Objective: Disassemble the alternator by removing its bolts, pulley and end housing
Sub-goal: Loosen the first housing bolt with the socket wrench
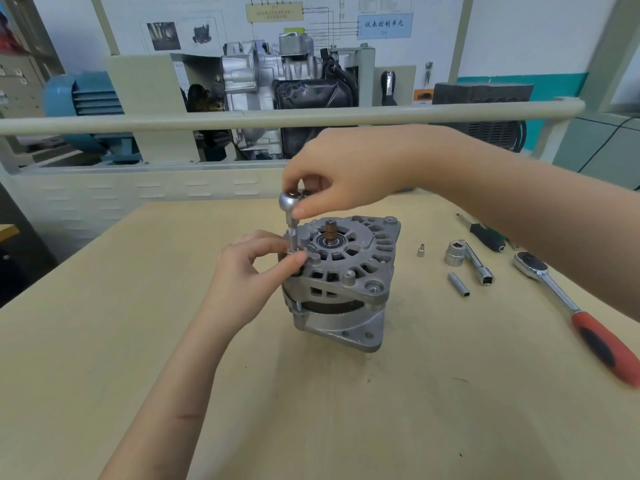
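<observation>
The alternator point(341, 282) stood in the middle of the tan wooden table point(104, 323), with its shaft point(333, 233) pointing up. It was gray metal, rough and dull, with many slots cut in a ring around the round bearing. No pulley sat on the shaft. A bolt point(374, 289) showed at its near right corner.

A small shiny ratchet point(292, 220) stood straight up on the alternator's left edge. The right hand point(341, 185) held the round head of the ratchet from above with curled fingers. The left hand point(258, 268) pinched the bottom of the tool between thumb and fingers, right against the housing. The left thumb hid the spot where the tool met the metal.

To the right lay loose tools, well apart from the alternator: a tiny socket point(420, 251), a big round socket point(454, 257), a long thin socket point(459, 284), a shiny extension bar point(479, 266), a screwdriver with a black handle point(485, 233), and a big ratchet with a red and black grip point(581, 317).

Behind the table ran a pale rail point(173, 121). Past it stood a cutaway engine point(287, 81) and a blue motor point(83, 98).
</observation>
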Demonstrator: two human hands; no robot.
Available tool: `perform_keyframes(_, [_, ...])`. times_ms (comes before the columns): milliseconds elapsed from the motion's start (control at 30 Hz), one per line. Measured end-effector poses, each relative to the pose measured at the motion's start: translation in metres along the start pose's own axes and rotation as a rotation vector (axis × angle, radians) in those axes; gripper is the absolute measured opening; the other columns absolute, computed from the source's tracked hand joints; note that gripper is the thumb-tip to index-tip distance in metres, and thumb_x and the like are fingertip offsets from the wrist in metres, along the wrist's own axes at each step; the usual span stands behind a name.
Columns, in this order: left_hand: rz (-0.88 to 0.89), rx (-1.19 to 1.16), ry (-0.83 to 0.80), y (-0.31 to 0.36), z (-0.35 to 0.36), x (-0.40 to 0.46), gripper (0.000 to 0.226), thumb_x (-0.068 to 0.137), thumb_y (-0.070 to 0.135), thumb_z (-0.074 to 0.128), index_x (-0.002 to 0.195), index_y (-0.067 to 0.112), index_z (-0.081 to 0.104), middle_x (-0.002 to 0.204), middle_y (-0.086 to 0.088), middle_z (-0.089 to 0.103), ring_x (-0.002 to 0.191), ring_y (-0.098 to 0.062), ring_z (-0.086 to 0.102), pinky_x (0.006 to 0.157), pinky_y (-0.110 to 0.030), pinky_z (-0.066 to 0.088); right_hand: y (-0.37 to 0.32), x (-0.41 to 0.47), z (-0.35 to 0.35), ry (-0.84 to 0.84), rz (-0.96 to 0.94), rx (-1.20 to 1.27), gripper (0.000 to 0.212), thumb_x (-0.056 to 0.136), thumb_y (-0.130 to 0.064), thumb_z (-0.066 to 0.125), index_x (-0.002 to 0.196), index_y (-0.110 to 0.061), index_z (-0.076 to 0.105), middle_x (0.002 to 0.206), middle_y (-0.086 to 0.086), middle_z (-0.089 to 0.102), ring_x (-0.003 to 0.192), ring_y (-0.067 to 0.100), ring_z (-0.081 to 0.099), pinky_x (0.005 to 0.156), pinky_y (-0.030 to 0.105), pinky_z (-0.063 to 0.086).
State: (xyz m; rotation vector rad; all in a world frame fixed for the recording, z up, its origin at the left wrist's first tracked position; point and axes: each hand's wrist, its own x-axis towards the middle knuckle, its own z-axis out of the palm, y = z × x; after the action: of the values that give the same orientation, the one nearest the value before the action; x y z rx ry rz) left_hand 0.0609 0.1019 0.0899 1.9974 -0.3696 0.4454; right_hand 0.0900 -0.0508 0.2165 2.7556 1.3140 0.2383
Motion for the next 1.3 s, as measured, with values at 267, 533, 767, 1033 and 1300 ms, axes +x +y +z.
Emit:
perform_keyframes(267, [0.000,0.065,0.148,0.000,0.010,-0.002,0.028,0.073,0.026,0.074,0.057,0.024,0.052,0.069,0.010,0.055,0.077,-0.003,0.050,0.092,-0.044,0.034,0.000,0.007,0.006,-0.002,0.045,-0.040,0.047,0.090,-0.050,0.044,0.096,-0.007,0.062,0.066,-0.007,0.056,0.064,0.012,0.053,0.050,0.013,0.033])
perform_keyframes(533, [0.032,-0.043,0.007,-0.001,0.001,-0.002,0.013,0.079,0.024,0.070,0.067,0.022,0.066,0.081,0.014,0.064,0.086,-0.001,0.057,0.087,-0.034,0.039,0.000,0.003,0.002,-0.039,-0.024,0.081,0.029,0.091,-0.035,0.051,0.114,-0.018,0.057,0.099,0.001,0.062,0.087,0.014,0.055,0.072,0.025,0.042])
perform_keyframes(767, [0.036,0.060,0.173,0.001,0.010,-0.002,0.029,0.072,0.033,0.075,0.057,0.021,0.055,0.065,0.012,0.056,0.077,-0.001,0.051,0.093,-0.053,0.035,0.000,0.006,0.006,0.015,0.053,0.055,0.040,0.086,-0.051,0.050,0.090,-0.012,0.058,0.059,-0.009,0.055,0.053,0.000,0.054,0.051,0.014,0.039])
perform_keyframes(1033, [0.056,-0.029,0.028,-0.004,0.006,-0.002,0.013,0.080,0.022,0.069,0.077,0.010,0.070,0.085,0.008,0.065,0.088,-0.007,0.057,0.087,-0.032,0.039,0.000,0.004,0.003,-0.042,-0.047,0.092,0.028,0.091,-0.032,0.051,0.111,-0.013,0.059,0.099,0.003,0.062,0.089,0.019,0.056,0.077,0.028,0.040])
perform_keyframes(1300, [0.053,0.080,0.166,0.000,0.012,-0.002,0.027,0.073,0.029,0.075,0.058,0.025,0.053,0.069,0.014,0.057,0.079,0.003,0.050,0.094,-0.050,0.035,-0.001,0.006,0.007,0.017,0.024,0.016,0.040,0.087,-0.050,0.049,0.093,-0.012,0.056,0.064,-0.009,0.049,0.060,0.010,0.049,0.051,0.014,0.033])
